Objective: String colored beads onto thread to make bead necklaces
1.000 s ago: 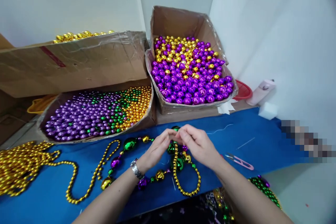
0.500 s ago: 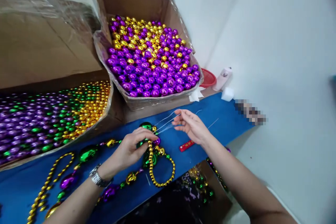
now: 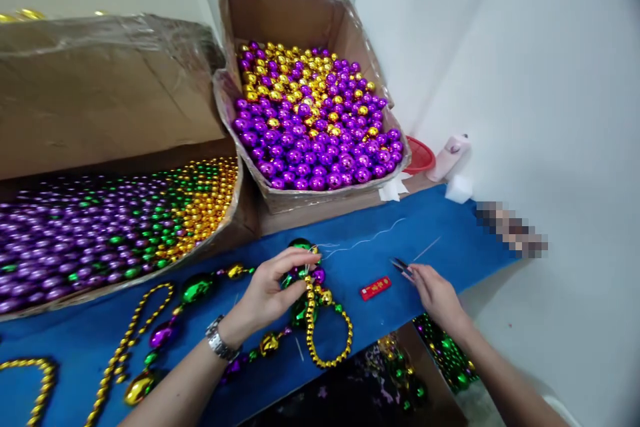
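Observation:
My left hand [image 3: 273,287] pinches a necklace of large green, purple and gold beads [image 3: 197,288] where a loop of small gold beads [image 3: 320,327] joins it on the blue cloth [image 3: 440,227]. Loose clear thread [image 3: 367,240] trails to the right from that spot. Near the table's front edge my right hand [image 3: 437,288] has its fingertips closed on the handle of small thread snips [image 3: 401,266], whose dark blades point left. A small red lighter [image 3: 376,287] lies between my hands.
An open carton of large purple and gold balls [image 3: 315,120] stands at the back. A carton of purple, green and gold bead strands [image 3: 100,227] is at left. A red lid [image 3: 420,157], pink bottle [image 3: 450,152] and white sponge [image 3: 458,188] sit by the wall. More bead strands [image 3: 445,353] hang below the edge.
My right hand let go of the thread and moved right and down onto the snips. My left hand stayed on the necklace. The view swung right, then slightly back.

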`<state>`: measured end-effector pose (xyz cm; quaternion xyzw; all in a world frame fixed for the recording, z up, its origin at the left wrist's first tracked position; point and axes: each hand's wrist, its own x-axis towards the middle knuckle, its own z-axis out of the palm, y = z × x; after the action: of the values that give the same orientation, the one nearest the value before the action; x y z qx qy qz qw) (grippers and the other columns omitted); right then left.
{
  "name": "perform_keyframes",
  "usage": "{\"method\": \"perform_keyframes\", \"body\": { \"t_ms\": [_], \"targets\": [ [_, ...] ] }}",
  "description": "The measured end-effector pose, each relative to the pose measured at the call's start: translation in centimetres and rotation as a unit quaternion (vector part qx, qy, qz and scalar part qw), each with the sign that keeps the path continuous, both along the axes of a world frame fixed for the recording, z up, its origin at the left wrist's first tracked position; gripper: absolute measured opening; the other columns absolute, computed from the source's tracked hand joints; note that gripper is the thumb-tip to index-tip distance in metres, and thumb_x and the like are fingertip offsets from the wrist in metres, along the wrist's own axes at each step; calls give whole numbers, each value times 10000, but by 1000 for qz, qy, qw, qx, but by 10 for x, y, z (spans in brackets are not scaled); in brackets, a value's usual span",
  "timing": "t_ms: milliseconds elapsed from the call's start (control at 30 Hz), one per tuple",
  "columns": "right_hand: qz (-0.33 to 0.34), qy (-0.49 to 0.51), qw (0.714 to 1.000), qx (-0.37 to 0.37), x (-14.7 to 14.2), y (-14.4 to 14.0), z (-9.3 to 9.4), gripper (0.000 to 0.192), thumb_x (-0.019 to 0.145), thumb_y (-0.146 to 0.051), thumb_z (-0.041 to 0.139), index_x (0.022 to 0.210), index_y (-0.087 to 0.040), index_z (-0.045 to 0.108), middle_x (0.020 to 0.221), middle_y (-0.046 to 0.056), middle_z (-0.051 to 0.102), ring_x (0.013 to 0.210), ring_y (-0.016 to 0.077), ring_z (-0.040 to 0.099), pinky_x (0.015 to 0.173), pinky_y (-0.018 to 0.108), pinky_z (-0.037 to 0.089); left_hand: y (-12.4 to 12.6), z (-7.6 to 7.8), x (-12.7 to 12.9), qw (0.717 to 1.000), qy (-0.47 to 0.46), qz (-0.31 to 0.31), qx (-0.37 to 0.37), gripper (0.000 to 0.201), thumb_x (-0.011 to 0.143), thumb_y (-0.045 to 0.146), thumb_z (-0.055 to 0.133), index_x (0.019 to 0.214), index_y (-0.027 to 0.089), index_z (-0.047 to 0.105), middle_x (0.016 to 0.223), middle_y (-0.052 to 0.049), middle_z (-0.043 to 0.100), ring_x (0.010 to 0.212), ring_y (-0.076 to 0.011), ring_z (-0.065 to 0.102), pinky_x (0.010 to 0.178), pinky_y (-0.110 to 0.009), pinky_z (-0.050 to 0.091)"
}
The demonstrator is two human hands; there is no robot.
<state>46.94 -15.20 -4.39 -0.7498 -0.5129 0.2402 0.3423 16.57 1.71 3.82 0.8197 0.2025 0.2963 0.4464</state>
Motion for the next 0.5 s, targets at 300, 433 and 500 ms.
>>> {"method": "perform_keyframes", "body": {
  "t_ms": [300, 433, 500],
  "targets": [
    [250, 156, 956, 13, -102, 58, 71, 222, 937, -368, 464, 1055, -219, 580, 917, 8, 620, 796, 134, 578, 676, 232, 451, -5, 1, -8, 1000, -8, -11, 5, 434, 801, 79, 575, 1204, 240, 563, 1175, -69, 584, 1077, -203, 552, 938, -366, 453],
    [277, 85, 956, 52, -108, 73, 82, 189, 932, -304, 483, 1037, -210, 610, 941, 21, 620, 859, 151, 574, 735, 255, 424, -7, 2, -10, 1000, -5, -21, 15, 437, 810, 97, 573, 1222, 242, 553, 1183, -73, 582, 1097, -206, 539, 944, -365, 449],
    [295, 62, 952, 57, -109, 77, 85, 190, 930, -304, 490, 1030, -210, 621, 896, 19, 614, 825, 147, 567, 704, 248, 415, -7, 4, -10, 1000, 1, -25, 18, 444, 808, 95, 570, 1226, 241, 553, 1191, -77, 583, 1101, -209, 539, 943, -369, 451]
  ]
}}
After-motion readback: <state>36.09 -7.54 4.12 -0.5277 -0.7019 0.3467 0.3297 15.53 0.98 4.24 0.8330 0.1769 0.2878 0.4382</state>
